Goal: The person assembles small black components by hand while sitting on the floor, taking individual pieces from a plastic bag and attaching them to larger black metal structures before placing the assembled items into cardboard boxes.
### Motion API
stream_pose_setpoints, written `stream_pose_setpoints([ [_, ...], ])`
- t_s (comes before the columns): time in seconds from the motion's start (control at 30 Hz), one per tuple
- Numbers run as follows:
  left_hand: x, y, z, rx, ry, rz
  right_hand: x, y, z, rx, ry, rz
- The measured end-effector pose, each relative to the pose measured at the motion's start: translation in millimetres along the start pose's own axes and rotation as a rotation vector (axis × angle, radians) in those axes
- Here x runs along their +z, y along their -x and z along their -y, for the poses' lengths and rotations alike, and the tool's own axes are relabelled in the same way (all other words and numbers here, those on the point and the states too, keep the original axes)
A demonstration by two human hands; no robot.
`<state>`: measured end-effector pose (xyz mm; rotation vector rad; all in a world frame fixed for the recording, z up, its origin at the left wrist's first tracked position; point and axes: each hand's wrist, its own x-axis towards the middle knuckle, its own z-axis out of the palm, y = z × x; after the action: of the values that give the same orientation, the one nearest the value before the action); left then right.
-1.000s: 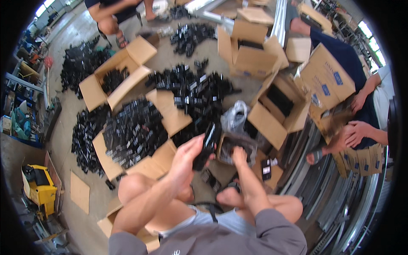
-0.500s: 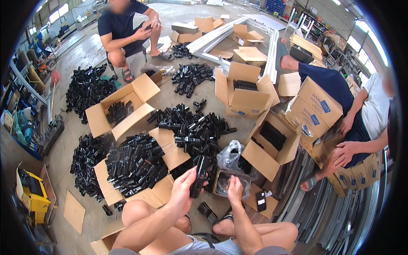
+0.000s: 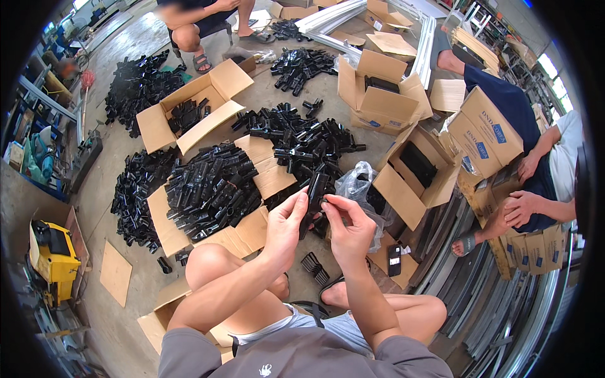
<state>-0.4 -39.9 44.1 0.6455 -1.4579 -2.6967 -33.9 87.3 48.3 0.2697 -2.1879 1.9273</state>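
Note:
My left hand (image 3: 283, 228) is closed round a glossy black tubular plastic part (image 3: 316, 184), held up at a tilt in front of me. Against the side of that part, my right hand (image 3: 348, 230) pinches with thumb and forefinger; whatever is between the fingertips is too small to make out. Just beyond lies a loose pile of similar black parts (image 3: 293, 135). A clear plastic bag (image 3: 358, 183) sits behind my right hand. To the left, an open carton is heaped with black parts (image 3: 211, 186).
Several open cardboard boxes (image 3: 394, 104) stand around, some with black parts inside. A phone (image 3: 394, 259) lies on cardboard by my right knee. Metal profiles (image 3: 466, 302) cover the floor at right. A yellow case (image 3: 53, 258) stands at left. Two other people sit nearby, one far left, one right.
My right hand has come up from the small container beside the bag to the black part in my left hand. My view has tilted downward.

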Motion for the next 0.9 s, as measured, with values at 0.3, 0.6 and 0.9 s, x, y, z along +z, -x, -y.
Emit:
stream_pose_setpoints([
  [0.3,4.4,3.0,-1.3,0.101,0.014,0.023,5.8,0.8,-4.7,-0.054,0.123,-0.061],
  [0.6,-1.6,-0.4,1.3,0.145,-0.041,-0.011,13.1,0.7,13.1,-0.082,0.218,-0.05],
  [0.9,0.4,-4.4,12.1,0.212,-0.06,-0.003,13.8,4.7,-2.9,-0.107,0.191,-0.104],
])
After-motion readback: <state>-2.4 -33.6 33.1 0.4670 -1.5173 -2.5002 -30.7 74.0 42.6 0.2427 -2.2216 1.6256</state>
